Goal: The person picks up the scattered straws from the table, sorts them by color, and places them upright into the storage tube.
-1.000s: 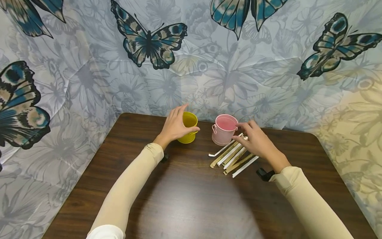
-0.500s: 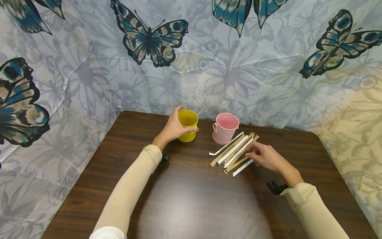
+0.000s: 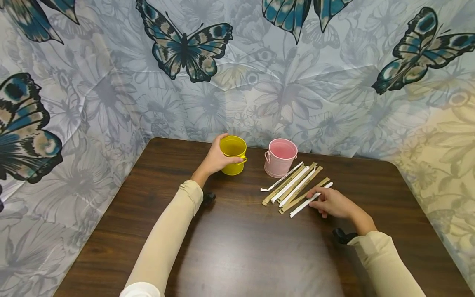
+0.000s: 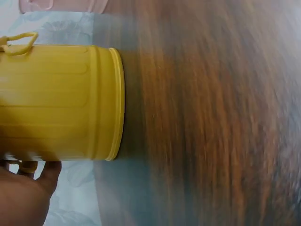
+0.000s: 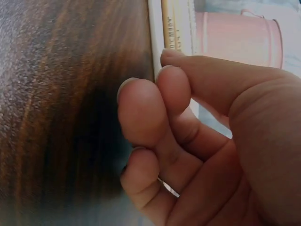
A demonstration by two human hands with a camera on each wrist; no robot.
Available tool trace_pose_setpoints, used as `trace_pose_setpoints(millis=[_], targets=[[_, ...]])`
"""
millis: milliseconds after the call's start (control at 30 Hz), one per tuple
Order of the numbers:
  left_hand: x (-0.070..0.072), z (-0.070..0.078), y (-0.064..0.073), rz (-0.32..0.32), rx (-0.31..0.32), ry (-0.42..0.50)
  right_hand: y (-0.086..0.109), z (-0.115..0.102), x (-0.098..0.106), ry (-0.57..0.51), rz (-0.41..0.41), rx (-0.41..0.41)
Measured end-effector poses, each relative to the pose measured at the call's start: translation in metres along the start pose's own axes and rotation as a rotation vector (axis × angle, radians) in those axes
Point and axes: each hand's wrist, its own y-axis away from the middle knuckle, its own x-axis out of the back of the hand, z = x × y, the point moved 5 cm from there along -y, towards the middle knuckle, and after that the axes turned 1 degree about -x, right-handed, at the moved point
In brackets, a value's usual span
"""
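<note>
My left hand holds a small yellow metal bucket, with the thumb along its near side. In the left wrist view the bucket hides most of the fingers. At the right side of the pile, thumb and forefinger of my right hand pinch a slim white paper-wrapped stick. From the right wrist, that stick runs up past the fingertips, and the other fingers are curled. Beside it lie several long brown and white paper-wrapped sticks, slanting side by side on the table.
A pink bucket stands upright behind the sticks, right of the yellow one. The dark wooden table ends at the back against a wall hanging with butterflies.
My right hand has moved from beside the pink bucket, toward me and to the right, and now pinches the near white stick. My left hand has closed in round the yellow bucket.
</note>
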Motion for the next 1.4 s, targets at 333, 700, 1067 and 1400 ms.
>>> trace_pose_setpoints(millis=[333, 700, 1067, 1400], targets=[[-0.001, -0.007, 0.000, 0.021, 0.031, 0.051, -0.003, 0.003, -0.004, 0.003, -0.006, 0.022], [0.000, -0.005, -0.002, 0.028, 0.049, 0.056, -0.003, -0.004, -0.004, 0.102, -0.001, 0.055], [-0.001, -0.005, -0.002, 0.033, 0.048, 0.056, -0.004, -0.051, 0.012, 0.058, 0.188, 0.240], [-0.001, -0.004, -0.001, 0.035, 0.055, 0.058, -0.035, -0.137, 0.034, -0.076, 0.171, 0.371]])
